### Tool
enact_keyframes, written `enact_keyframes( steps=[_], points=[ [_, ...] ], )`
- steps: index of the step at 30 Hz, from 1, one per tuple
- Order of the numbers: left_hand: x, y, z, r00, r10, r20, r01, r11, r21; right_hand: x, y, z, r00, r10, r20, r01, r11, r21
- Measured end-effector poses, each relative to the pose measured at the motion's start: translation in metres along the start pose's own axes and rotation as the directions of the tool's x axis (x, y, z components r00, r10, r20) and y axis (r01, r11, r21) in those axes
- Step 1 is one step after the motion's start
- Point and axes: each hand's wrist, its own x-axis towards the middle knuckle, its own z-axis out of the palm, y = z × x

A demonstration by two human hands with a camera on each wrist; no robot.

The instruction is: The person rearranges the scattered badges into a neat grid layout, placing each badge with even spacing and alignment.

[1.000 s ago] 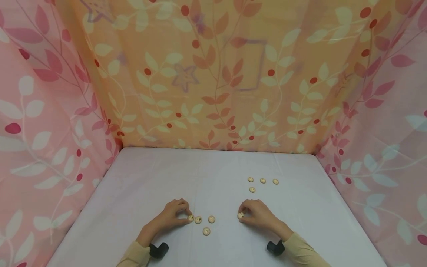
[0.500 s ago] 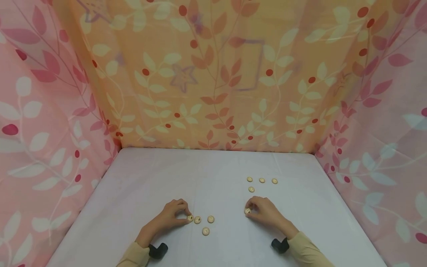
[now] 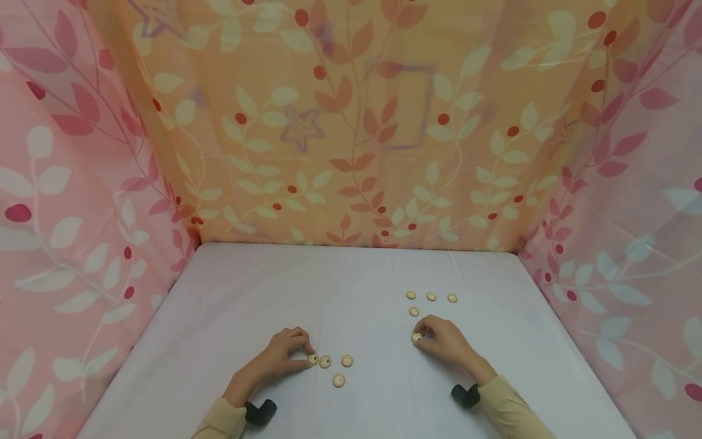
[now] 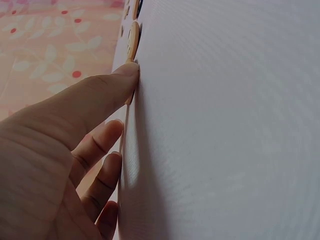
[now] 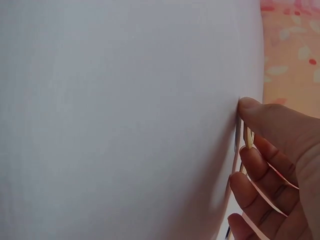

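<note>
At the left of the white tabletop, my left hand (image 3: 284, 352) pinches a small round wooden button (image 3: 312, 360) between thumb and fingers, low at the surface. Right beside it lies a second button (image 3: 325, 361), marked with dark spots. In the left wrist view the thumb covers much of the held button. My right hand (image 3: 445, 341) pinches another round button (image 3: 417, 336) by its edges, just in front of a button (image 3: 414, 311) lying on the table. The right wrist view shows the held button (image 5: 249, 136) edge-on between thumb and fingers, close to the cloth.
Between the hands lie two buttons, one farther back (image 3: 347, 361) and one nearer (image 3: 339, 381). A row of three, with its middle button (image 3: 431, 297), lies at the back right. Flowered curtains (image 3: 351, 152) enclose the white table (image 3: 263, 274) on three sides.
My right hand has moved right and away from me with its button, nearer to the back-right group. The left hand has kept its place and its pinch.
</note>
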Motion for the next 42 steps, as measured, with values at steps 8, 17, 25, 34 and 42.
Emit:
enact_keyframes(
  steps=[8, 17, 25, 34, 42],
  points=[
    [0.0, 0.0, 0.0, 1.0, -0.017, 0.005, 0.017, 1.0, -0.009, 0.004, 0.011, -0.003, 0.997, 0.071, -0.025, -0.069, 0.996, 0.047],
    [0.0, 0.0, 0.001, 1.0, -0.005, 0.0, 0.005, 1.0, -0.01, 0.01, 0.023, -0.007, 0.992, 0.114, -0.044, -0.11, 0.99, 0.089],
    [0.0, 0.001, 0.0, 1.0, -0.021, 0.008, 0.021, 1.0, -0.005, 0.014, 0.032, -0.009, 0.986, 0.154, -0.069, -0.145, 0.982, 0.12],
    [-0.001, 0.001, 0.0, 0.999, -0.032, 0.017, 0.032, 0.999, -0.01, 0.016, 0.04, -0.013, 0.977, 0.188, -0.103, -0.179, 0.98, 0.092],
    [-0.001, 0.0, 0.001, 1.0, -0.017, 0.002, 0.017, 1.0, -0.006, 0.02, 0.048, -0.015, 0.975, 0.196, -0.104, -0.188, 0.979, 0.084]
  ],
)
